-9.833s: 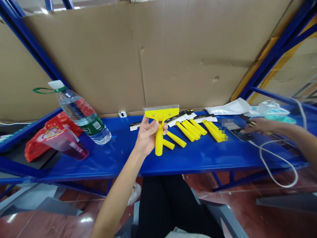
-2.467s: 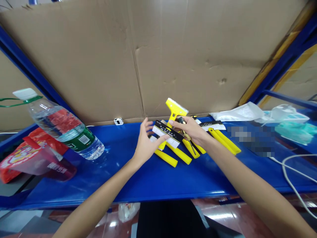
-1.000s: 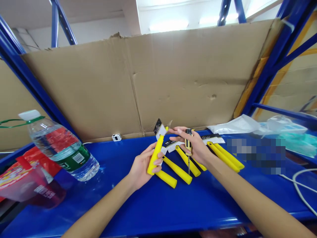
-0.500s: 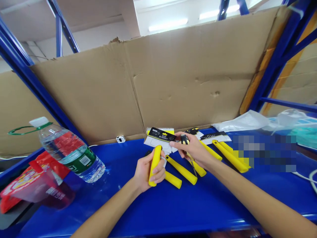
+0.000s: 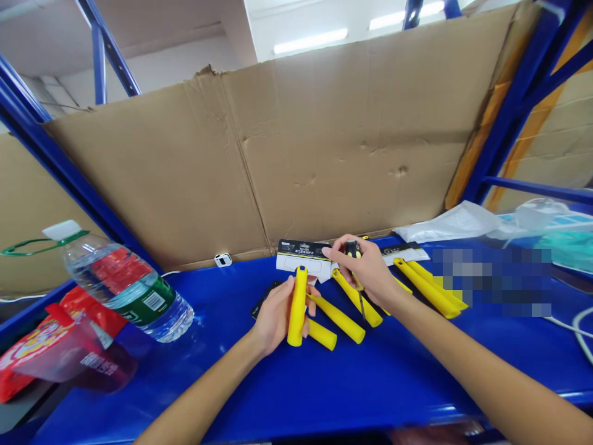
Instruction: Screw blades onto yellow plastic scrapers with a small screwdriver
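Note:
My left hand (image 5: 273,318) grips a yellow plastic handle (image 5: 297,312) raised off the table, its holed end pointing up and away. In my right hand (image 5: 364,266) is a screwdriver (image 5: 354,250) with a black and yellow grip, its thin shaft slanting down past the fingers. The right index fingertip overlaps the edge of a black and white printed card (image 5: 303,253); whether it touches I cannot tell. Between and beneath the hands lie several more yellow handles (image 5: 340,318). A dark card pokes out behind the left hand, mostly hidden.
Two yellow handles (image 5: 428,290) lie further right, beside a blurred-out patch. On the left stand a large water bottle (image 5: 139,287) and a dark red cup (image 5: 106,364), near a red package. A small white device (image 5: 223,259) sits against the cardboard wall (image 5: 333,142). Plastic bags lie at right.
The yellow handle in my left hand has turned more upright and shifted slightly right, with the fingers now behind it. My right hand has risen slightly with the screwdriver. The printed card lies straighter.

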A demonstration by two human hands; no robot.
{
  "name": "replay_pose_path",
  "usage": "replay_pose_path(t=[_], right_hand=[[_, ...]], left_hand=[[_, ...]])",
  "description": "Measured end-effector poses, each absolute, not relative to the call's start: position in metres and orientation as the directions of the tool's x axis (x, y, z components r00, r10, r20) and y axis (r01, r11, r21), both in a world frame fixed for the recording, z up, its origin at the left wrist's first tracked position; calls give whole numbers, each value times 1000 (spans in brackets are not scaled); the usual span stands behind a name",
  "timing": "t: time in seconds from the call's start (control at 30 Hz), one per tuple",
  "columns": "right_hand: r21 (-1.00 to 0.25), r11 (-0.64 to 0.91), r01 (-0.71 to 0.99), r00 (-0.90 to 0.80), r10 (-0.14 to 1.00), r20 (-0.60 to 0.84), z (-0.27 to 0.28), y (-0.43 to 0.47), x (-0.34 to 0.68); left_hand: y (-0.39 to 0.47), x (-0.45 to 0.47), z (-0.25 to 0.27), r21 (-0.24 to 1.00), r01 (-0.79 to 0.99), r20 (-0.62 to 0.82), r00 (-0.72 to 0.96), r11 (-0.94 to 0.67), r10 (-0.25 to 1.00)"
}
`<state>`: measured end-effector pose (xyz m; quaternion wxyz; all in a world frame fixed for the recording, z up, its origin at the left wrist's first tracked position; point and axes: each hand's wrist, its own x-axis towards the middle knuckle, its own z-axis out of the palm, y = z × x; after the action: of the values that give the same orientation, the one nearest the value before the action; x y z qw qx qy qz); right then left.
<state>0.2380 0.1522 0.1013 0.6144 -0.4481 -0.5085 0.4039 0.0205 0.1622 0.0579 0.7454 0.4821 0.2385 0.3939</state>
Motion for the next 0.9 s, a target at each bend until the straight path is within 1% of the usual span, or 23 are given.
replay_pose_path(t=[0.07, 0.1, 0.13, 0.2, 0.23, 0.3, 0.4, 0.43, 0.5, 0.57, 0.6, 0.67, 0.73, 0.8, 0.83, 0.9], right_hand=[[-955, 297, -7, 209, 934, 289, 99, 154, 238], [-952, 305, 1, 222, 929, 297, 98, 154, 238], [-951, 310, 3, 225, 926, 302, 97, 154, 238], [-950, 312, -10, 210, 930, 303, 96, 153, 236], [-950, 311, -21, 194, 933, 302, 96, 152, 235], [-949, 312, -48, 134, 943, 304, 99, 148, 233], [-937, 328, -119, 55, 945, 323, 103, 144, 232], [-932, 328, -154, 52, 945, 324, 105, 144, 233], [-915, 317, -251, 78, 949, 307, 107, 147, 236], [-877, 286, -387, 116, 958, 262, 107, 154, 242], [-844, 271, -463, 137, 963, 233, 107, 158, 246], [-764, 237, -600, 172, 971, 166, 105, 166, 256], [-694, 204, -690, 171, 978, 117, 104, 174, 266], [-672, 193, -715, 163, 981, 108, 103, 179, 275], [-679, 206, -705, 179, 978, 111, 102, 180, 278], [-715, 255, -651, 251, 961, 114, 100, 177, 283]], left_hand=[[161, 22, 55, 954, -299, 134, 400, -9, 907], [162, 22, 54, 961, -251, 196, 304, -120, 932], [162, 22, 52, 958, -201, 247, 227, -203, 942], [164, 19, 50, 949, -149, 300, 153, -278, 942], [165, 18, 51, 950, -149, 296, 161, -274, 941], [167, 16, 55, 961, -178, 247, 218, -211, 944], [169, 12, 70, 948, -317, 131, 354, -13, 926], [170, 9, 76, 919, -389, 108, 402, 62, 909], [173, 1, 87, 835, -523, 112, 470, 174, 875], [177, -6, 94, 784, -583, 138, 500, 214, 855], [180, -9, 95, 787, -577, 143, 515, 218, 845], [185, -12, 94, 831, -519, 130, 534, 202, 835], [189, -12, 89, 883, -446, 103, 484, 143, 869], [192, -13, 83, 926, -371, 73, 356, 69, 932], [193, -15, 79, 946, -320, 42, 299, 58, 953], [192, -22, 72, 966, -234, -52, 225, 105, 973]])
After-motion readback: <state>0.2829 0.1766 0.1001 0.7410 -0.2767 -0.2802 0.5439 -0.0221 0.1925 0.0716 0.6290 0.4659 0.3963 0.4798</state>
